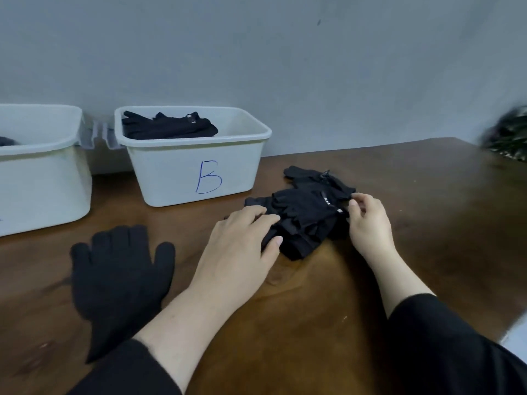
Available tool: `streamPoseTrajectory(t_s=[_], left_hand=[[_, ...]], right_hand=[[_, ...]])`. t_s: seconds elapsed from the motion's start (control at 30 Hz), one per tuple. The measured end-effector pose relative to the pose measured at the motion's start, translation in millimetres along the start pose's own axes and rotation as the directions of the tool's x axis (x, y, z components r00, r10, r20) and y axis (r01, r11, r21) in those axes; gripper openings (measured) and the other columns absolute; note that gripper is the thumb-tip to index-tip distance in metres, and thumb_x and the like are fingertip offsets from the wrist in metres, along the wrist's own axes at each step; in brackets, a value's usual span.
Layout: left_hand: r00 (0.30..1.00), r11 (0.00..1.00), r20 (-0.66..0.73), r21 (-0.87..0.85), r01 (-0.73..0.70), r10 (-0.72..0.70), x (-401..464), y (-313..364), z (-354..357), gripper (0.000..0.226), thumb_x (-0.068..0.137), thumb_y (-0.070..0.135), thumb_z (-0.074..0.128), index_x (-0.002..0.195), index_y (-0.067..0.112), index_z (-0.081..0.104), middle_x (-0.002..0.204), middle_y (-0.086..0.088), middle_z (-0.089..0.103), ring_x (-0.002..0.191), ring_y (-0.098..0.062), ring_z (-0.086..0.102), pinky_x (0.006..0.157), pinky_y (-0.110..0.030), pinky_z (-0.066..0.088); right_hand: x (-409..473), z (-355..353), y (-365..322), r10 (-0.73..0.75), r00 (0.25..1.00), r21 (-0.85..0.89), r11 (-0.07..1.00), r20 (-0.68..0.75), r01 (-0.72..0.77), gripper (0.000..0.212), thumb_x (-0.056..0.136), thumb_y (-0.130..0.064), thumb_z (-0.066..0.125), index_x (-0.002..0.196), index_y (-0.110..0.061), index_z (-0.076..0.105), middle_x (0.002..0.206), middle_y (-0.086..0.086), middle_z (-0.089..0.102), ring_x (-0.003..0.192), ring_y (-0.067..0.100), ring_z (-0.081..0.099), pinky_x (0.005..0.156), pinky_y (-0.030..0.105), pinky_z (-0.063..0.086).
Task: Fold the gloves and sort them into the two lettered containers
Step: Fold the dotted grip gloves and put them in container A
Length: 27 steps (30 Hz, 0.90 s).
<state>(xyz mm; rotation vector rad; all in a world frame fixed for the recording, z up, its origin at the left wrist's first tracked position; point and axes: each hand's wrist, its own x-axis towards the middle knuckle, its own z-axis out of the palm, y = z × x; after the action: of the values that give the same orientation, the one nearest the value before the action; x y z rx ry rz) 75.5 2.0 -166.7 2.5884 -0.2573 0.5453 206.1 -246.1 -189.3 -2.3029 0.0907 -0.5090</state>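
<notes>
Flanking glove pile [306,215], both hands, flat glove [119,283] left, blurry plant [510,135] perhaps.

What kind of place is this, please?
Probably a plain indoor sorting station: a wooden table against a bare grey wall, with two white bins, one marked B, holding black gloves.

I'm at a dark brown wooden table [399,181]. A plain grey wall [256,52] runs along its far edge. Something blurred shows at the far right corner.

Wood table [427,195], grey wall [285,52], blurry plant [510,135]
</notes>
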Motion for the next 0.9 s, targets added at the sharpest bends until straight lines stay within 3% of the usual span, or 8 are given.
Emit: streamPoseTrajectory(t_s=[0.13,0.33,0.5,0.67,0.73,0.8,0.87,0.9], left_hand=[[0.999,1.000,0.048,-0.008,0.005,-0.005,17.3,3.8,16.6,0.052,0.101,0.049,0.037,0.151,0.034,0.035,0.155,0.012,0.033,0.142,-0.007,0.024,0.116,-0.032,0.020],[0.990,0.999,0.142,0.031,-0.025,0.020,33.4,2.8,33.8,0.056,0.101,0.056,0.027,0.153,0.036,0.028,0.163,0.013,0.015,0.149,-0.006,0.005,0.121,-0.034,0.007],[0.982,0.999,0.189,0.043,-0.022,0.014,35.6,-0.3,41.8,0.058,0.100,0.058,0.024,0.153,0.036,0.029,0.161,0.014,0.021,0.149,-0.004,0.007,0.121,-0.032,0.005],[0.985,0.997,0.171,0.057,-0.049,0.039,34.8,0.0,42.5,0.066,0.095,0.065,0.013,0.152,0.037,0.030,0.161,0.013,0.023,0.149,-0.004,0.006,0.119,-0.030,0.004],[0.991,0.998,0.128,0.023,-0.051,0.048,34.5,0.6,41.3,0.062,0.097,0.063,0.018,0.152,0.037,0.030,0.160,0.014,0.023,0.149,-0.004,0.008,0.120,-0.030,0.005],[0.998,0.997,0.035,-0.042,-0.058,0.059,33.7,2.7,38.1,0.057,0.100,0.059,0.025,0.151,0.035,0.035,0.157,0.014,0.030,0.146,-0.004,0.016,0.120,-0.030,0.010],[0.995,0.992,-0.079,-0.103,-0.067,0.059,32.9,5.8,32.6,0.056,0.098,0.057,0.031,0.149,0.033,0.038,0.153,0.013,0.037,0.142,-0.003,0.026,0.119,-0.031,0.019],[0.991,0.990,-0.124,-0.122,-0.074,0.059,32.9,7.0,30.0,0.057,0.098,0.058,0.034,0.149,0.033,0.037,0.152,0.014,0.038,0.141,-0.003,0.028,0.118,-0.030,0.022]], right_hand=[[32.7,9.0,10.0,-0.088,0.991,-0.027,0.996,0.098,0.091,0.039,0.107,-0.031,0.041,0.138,-0.016,0.057,0.146,0.004,0.050,0.137,0.019,0.045,0.112,0.030,0.031],[71.3,20.2,21.6,-0.105,0.963,-0.056,0.991,0.246,0.123,0.044,0.107,-0.043,0.034,0.137,-0.025,0.061,0.156,-0.005,0.044,0.147,0.015,0.034,0.120,0.049,0.026],[81.6,21.4,19.4,-0.077,0.977,-0.051,0.995,0.201,0.089,0.038,0.108,-0.032,0.038,0.128,-0.012,0.064,0.134,0.004,0.062,0.127,0.027,0.054,0.110,0.042,0.040],[69.2,0.2,-4.2,-0.250,0.966,0.090,0.963,-0.072,0.256,0.029,0.101,-0.012,0.053,0.124,-0.018,0.069,0.121,-0.010,0.066,0.115,0.007,0.059,0.102,0.025,0.046],[57.8,-12.3,-23.8,-0.298,0.945,0.127,0.940,-0.137,0.316,0.028,0.100,-0.008,0.054,0.119,-0.018,0.071,0.114,-0.012,0.068,0.106,0.000,0.060,0.096,0.016,0.046],[43.9,-26.8,-46.1,-0.239,0.958,0.234,0.933,-0.158,0.272,0.025,0.099,-0.012,0.056,0.113,-0.023,0.074,0.100,-0.011,0.071,0.087,-0.001,0.062,0.080,0.011,0.049],[28.8,-39.3,-66.3,-0.168,0.977,0.337,0.919,-0.133,0.204,0.021,0.098,-0.016,0.060,0.104,-0.028,0.076,0.086,-0.011,0.072,0.069,0.002,0.059,0.062,0.012,0.047],[20.0,-44.4,-76.1,-0.151,0.985,0.361,0.916,-0.087,0.173,0.019,0.096,-0.017,0.062,0.099,-0.030,0.077,0.084,-0.012,0.074,0.068,0.001,0.061,0.061,0.015,0.048]])
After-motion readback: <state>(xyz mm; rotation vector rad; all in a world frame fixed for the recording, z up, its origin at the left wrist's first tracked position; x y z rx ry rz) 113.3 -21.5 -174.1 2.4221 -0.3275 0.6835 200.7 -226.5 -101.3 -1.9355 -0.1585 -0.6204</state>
